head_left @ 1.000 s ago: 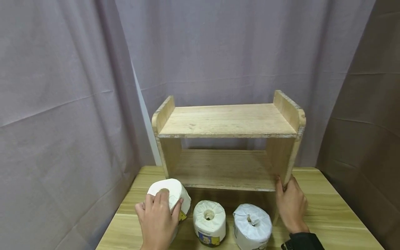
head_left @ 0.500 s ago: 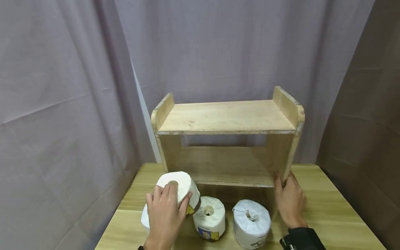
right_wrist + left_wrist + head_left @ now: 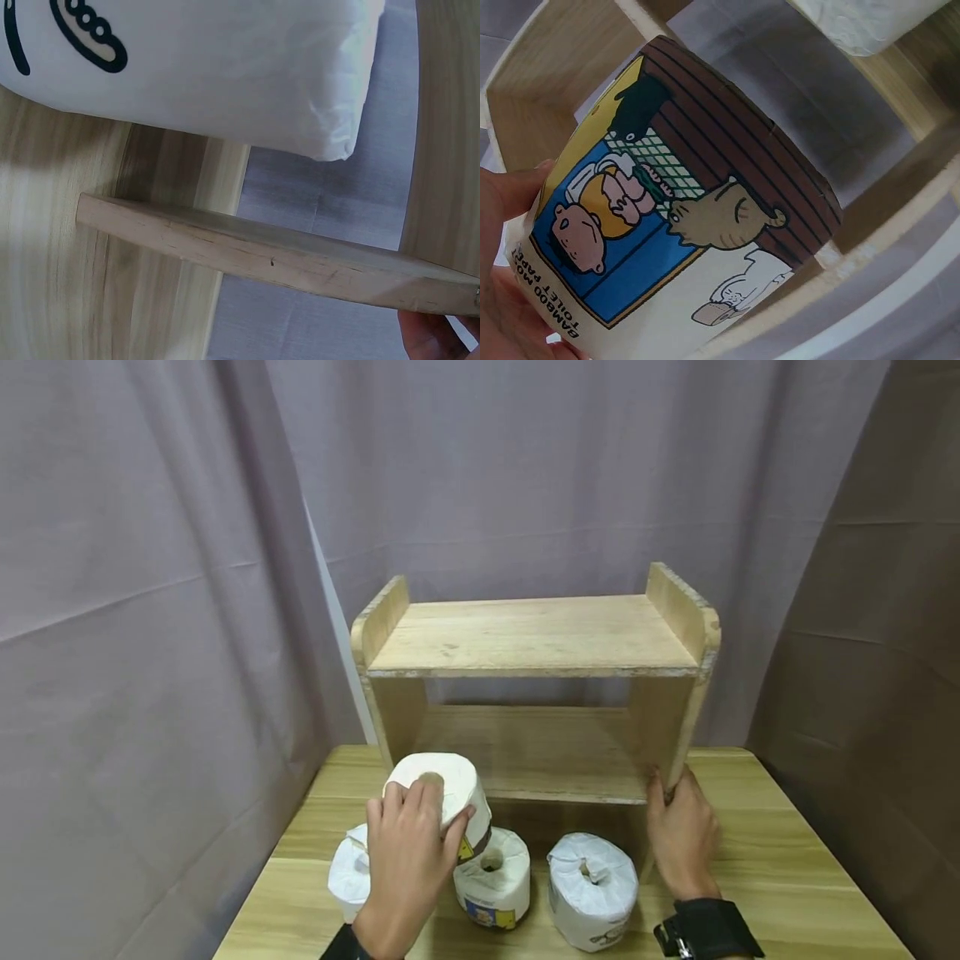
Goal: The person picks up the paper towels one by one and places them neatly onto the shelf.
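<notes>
My left hand (image 3: 411, 852) holds a toilet paper roll (image 3: 459, 781), thumb at its side and a fingertip at its core hole. The roll is raised in front of the wooden shelf's (image 3: 532, 635) lower board and overlaps the middle roll in the head view. Its cartoon wrapper (image 3: 682, 210) fills the left wrist view. At the shelf's right side panel, my right hand (image 3: 684, 835) grips the front edge near the lower board. In the right wrist view only some fingers (image 3: 431, 341) show, against that panel (image 3: 262, 259).
In front of the shelf stand a left roll (image 3: 347, 872), partly behind my left hand, a middle roll (image 3: 495, 902) and a right roll (image 3: 588, 902), all on the wooden table (image 3: 787, 868). Grey curtains (image 3: 517, 477) hang behind and at the left; a brown one (image 3: 862, 677) hangs at the right.
My left hand has carried its roll rightward and slightly up, uncovering part of the left roll. My right hand keeps its grip on the side panel. The head view has shifted slightly.
</notes>
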### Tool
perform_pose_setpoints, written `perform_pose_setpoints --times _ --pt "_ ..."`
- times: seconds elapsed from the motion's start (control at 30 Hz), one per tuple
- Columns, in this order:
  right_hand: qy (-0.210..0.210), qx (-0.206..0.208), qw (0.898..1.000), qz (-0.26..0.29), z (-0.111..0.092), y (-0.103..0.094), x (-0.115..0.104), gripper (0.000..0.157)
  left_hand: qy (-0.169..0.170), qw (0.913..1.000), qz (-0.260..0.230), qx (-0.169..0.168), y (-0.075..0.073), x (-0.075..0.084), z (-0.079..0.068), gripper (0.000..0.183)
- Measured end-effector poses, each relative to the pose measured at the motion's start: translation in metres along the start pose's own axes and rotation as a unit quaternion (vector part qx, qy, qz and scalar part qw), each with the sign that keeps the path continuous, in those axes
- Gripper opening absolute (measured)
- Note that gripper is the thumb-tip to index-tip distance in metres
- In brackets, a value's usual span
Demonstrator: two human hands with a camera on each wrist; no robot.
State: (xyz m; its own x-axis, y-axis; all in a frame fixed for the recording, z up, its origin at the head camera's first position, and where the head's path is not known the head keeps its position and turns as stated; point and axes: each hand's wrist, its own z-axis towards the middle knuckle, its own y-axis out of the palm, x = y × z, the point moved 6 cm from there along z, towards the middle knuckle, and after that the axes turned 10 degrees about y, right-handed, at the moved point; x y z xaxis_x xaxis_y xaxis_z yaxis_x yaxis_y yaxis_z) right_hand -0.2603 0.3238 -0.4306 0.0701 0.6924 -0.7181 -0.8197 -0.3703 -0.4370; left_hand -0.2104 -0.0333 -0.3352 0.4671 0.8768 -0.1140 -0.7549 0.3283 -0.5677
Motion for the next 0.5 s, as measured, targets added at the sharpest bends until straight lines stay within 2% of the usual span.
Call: perform_pose_setpoints --times 0.23,0.5 --pt "-0.003 -0.005 1.000 0.005 -0.002 0.004 -0.001 0.038 -0.002 0.9994 -0.034 -0.004 -0.006 0.006 0.004 0.043" --pt "0.001 0.006 1.000 0.010 0.001 0.002 0.001 0.037 0.006 0.9975 -0.069 -0.010 -0.004 0.017 0.013 0.044"
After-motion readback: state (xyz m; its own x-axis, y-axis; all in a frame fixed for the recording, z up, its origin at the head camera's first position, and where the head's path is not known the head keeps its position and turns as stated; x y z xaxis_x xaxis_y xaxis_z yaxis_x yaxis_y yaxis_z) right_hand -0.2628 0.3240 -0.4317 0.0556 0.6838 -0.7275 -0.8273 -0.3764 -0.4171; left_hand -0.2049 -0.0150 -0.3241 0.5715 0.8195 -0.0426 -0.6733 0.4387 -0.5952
